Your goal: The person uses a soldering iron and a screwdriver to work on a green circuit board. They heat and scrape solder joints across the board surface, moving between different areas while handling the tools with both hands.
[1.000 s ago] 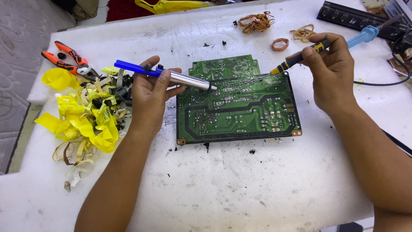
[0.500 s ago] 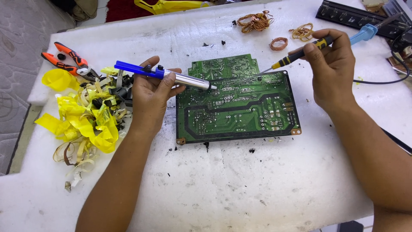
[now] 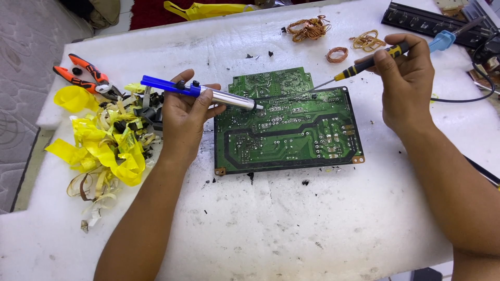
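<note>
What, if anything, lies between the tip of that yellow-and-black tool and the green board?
Nothing visible. The soldering iron in the right hand points its tip at the circuit board top edge, with only bare space between.

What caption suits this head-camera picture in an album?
Left hand holds a desoldering pump, right hand a soldering iron, over a green circuit board.

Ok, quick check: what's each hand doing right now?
Left hand: closed around the blue and silver desoldering pump.
Right hand: closed around the soldering iron.
</note>
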